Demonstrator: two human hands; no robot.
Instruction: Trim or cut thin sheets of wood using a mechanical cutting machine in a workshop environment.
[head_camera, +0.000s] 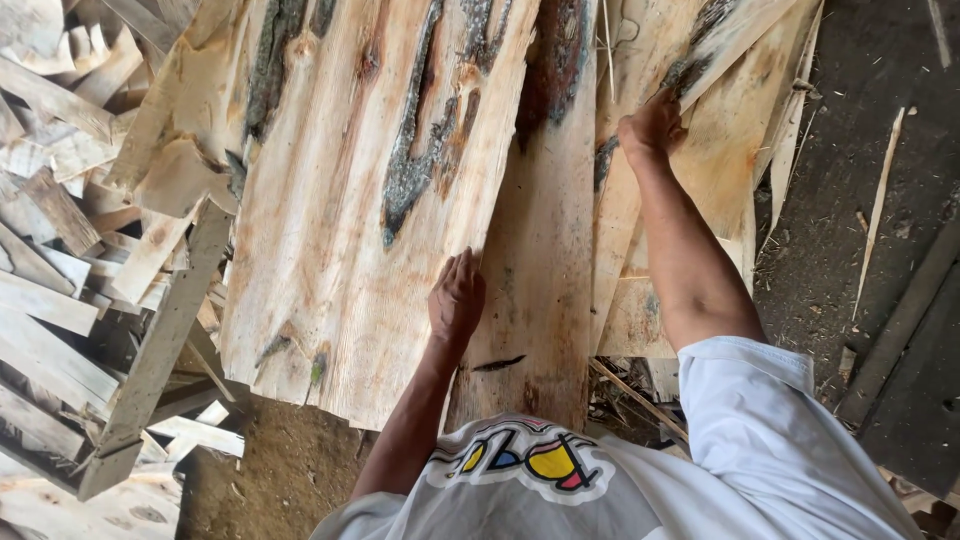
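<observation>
**Two hands on a stack of rough-sawn slabs**

The wide slab (370, 200), pale wood streaked with dark bark, lay tilted across the centre of the frame, its near edge at the lower middle. The left hand (456, 297) rested on its right edge, fingers curled over where it met the narrower plank (540, 290) beside it; the hand looked closed around that edge, though the fingertips were hidden. The right hand (652, 125), in the upper right, pressed down with bent fingers on a thin bark-edged strip (720, 45) lying over more boards; whether it gripped or only pushed could not be told.

Handling such a slab well would seem to call for a firm hold away from the splintery bark seams, with both hands sharing the weight.

At the left of the frame a heap of offcuts (70, 230) and a grey beam (160, 350) crowded the slab's side. Dark ground (860, 200) with loose slivers ran along the right.
</observation>
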